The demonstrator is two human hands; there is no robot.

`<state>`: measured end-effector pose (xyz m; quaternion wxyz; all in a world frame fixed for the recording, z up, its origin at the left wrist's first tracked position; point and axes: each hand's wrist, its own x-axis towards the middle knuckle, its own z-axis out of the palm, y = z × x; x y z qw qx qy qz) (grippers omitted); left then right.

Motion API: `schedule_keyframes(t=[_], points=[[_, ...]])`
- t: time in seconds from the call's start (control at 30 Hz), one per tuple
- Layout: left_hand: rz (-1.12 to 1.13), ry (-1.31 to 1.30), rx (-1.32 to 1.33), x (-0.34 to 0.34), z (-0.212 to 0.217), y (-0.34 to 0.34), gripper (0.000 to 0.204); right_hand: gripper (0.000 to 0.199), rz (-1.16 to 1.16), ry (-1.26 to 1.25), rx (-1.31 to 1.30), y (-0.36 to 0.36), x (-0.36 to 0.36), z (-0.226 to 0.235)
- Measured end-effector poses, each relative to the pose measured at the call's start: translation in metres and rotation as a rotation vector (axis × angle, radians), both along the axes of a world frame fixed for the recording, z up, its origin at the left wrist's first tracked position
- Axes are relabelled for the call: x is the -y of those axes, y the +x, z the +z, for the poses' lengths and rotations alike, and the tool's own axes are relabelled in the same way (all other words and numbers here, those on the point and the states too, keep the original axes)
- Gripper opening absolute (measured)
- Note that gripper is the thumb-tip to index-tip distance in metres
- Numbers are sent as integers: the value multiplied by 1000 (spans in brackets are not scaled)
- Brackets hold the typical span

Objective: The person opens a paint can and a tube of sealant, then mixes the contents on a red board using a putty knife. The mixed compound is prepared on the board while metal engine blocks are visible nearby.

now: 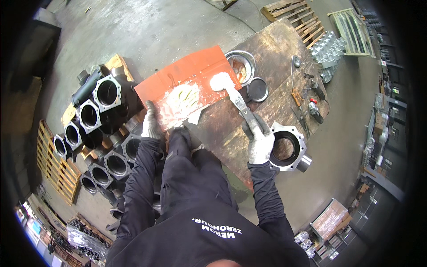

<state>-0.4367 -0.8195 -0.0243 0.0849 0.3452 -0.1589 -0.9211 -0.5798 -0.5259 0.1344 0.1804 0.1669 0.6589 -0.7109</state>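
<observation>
My left hand, in a grey-and-white work glove, grips the near left edge of an orange-red sheet. White paste is smeared thickly over the sheet's near half. My right hand, gloved too, is closed round the end of a long flat-handled tool. White paste covers the tool's head, which rests over the sheet's right part; whether it is bristle or blade is hidden. Beyond it stands an open metal can with pale and orange residue inside. A round dark lid lies beside the can.
A worn workbench carries a flanged black metal housing by my right hand. An orange-handled tool and a red-topped item lie further right. Several black flanged housings are stacked at left. Wooden pallets stand beyond the bench.
</observation>
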Motion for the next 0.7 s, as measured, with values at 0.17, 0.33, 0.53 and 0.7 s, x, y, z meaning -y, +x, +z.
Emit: schedule_keyframes(t=[0.17,0.33,0.53,0.7], points=[[80,-2,135,-56,-17,76,79,31,-158,-258,99,73,-62,-23],[65,79,343,-126,-70,150,72,31,-206,-503,245,92,-88,-63],[-75,62,442,-191,-164,186,73,40,-38,-314,169,83,-95,-107],[-137,63,422,-225,-222,182,65,49,2,-206,270,91,-94,-144]])
